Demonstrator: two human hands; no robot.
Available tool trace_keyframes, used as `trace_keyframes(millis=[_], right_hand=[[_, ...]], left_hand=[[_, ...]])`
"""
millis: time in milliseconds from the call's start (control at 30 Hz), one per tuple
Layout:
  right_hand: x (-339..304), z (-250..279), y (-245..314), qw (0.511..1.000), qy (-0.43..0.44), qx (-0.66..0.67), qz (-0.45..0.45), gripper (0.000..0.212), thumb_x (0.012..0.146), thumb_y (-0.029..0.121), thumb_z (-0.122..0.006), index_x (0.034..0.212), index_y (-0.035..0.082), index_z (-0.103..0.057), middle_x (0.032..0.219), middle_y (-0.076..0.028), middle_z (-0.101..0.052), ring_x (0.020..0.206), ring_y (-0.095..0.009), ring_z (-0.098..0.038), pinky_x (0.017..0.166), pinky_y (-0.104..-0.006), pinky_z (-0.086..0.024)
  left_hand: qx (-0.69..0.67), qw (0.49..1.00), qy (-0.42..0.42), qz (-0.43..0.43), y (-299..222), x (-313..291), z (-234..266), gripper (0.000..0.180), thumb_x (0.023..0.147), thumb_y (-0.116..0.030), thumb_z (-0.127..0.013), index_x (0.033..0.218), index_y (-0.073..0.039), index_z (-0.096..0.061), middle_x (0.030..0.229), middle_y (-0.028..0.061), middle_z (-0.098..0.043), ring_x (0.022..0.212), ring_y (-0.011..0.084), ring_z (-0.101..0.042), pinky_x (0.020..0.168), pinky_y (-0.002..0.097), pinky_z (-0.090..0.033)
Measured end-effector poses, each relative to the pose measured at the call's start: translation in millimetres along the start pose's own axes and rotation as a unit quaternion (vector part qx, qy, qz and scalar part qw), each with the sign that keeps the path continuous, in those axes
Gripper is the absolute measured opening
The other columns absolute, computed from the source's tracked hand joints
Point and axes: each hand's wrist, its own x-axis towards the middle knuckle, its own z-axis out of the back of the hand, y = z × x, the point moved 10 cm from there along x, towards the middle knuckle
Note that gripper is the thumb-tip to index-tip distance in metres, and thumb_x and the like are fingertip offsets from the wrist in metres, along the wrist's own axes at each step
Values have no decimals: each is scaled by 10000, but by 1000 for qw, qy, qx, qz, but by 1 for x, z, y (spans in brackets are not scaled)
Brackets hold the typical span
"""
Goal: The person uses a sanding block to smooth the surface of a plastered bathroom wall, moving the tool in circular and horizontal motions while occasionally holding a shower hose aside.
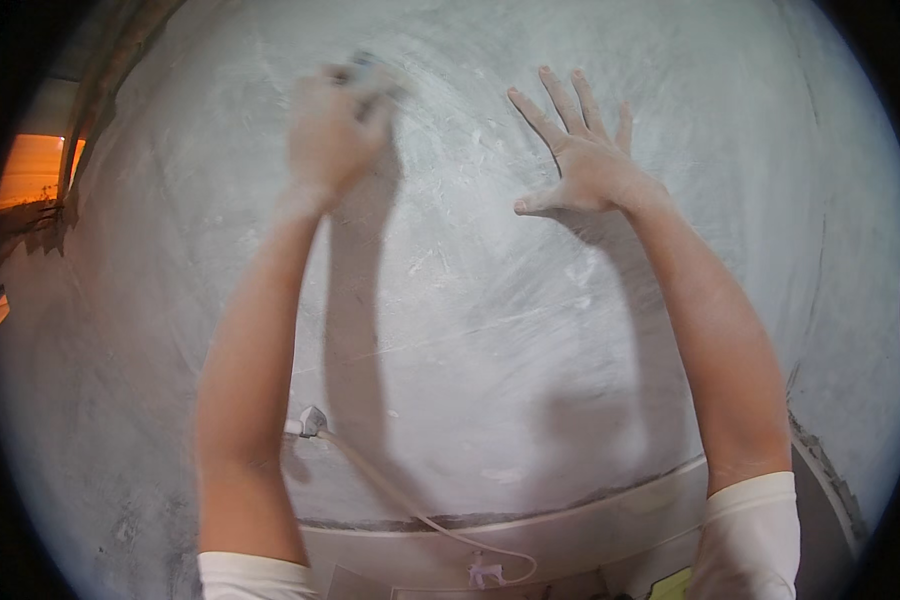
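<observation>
High on a grey, dusty wall (450, 330), my left hand (332, 140) is closed around a small dark and pale block (368, 72). Motion smears both the hand and the block, so its exact kind does not show; it appears to be against the wall. To the right, my right hand (588, 165) lies on the same surface with fingers spread wide, holding nothing. White dust coats its fingers. Pale curved streaks mark the plaster around both hands.
A metal wall fitting (313, 420) sticks out beside my left forearm. From it a pale hose (400, 498) curves down to a small pinkish holder (485, 572). Below the wall runs a light ledge (610, 515). An orange-lit gap (32, 170) shows at far left.
</observation>
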Motion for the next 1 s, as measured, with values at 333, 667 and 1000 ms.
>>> trace_keyframes(millis=[333,667,1000], right_hand=[[-32,-13,-11,995,-29,83,-42,1356,666,694,-879,1715,360,-86,1785,-131,88,1627,-389,154,1233,-771,-6],[-192,-57,-1,966,89,226,-88,1165,798,454,-851,1717,240,-169,1783,-175,-36,1626,-453,-28,1296,-640,-98],[-229,-91,30,885,65,415,-200,1181,803,350,-871,1694,47,-157,1734,-288,-144,1615,-441,-129,1303,-502,-186]], left_hand=[[-91,982,79,-149,-43,-28,-4,265,994,-254,-670,1198,-150,-804,1243,227,-643,1148,380,-593,995,489,-490],[-43,985,31,-165,-150,-49,-27,303,1001,-245,-640,1278,-189,-751,1332,204,-604,1203,377,-583,1061,495,-496],[-87,993,-15,77,-48,-46,-21,318,1024,-300,-655,1306,-171,-726,1406,193,-595,1194,353,-590,1091,514,-470]])
